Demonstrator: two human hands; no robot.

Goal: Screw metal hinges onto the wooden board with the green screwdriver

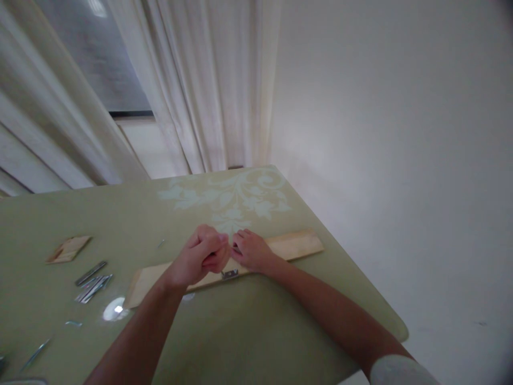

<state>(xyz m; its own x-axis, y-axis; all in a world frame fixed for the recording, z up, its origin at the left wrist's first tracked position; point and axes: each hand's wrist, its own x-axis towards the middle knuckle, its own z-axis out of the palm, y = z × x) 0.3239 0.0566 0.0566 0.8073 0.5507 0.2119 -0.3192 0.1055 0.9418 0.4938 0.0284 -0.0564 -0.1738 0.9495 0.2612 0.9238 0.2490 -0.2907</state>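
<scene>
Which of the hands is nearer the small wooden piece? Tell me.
Left. The left hand is to the right of the small wooden piece; the right hand is farther right, over the wooden plank.

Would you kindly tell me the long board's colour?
The long board is pale tan, showing best in the head view.

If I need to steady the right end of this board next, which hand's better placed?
Probably your right hand: it's on the wooden board, nearer that end. Your left hand, curled closed near the small metal piece, would likely have to reach past it.
</scene>
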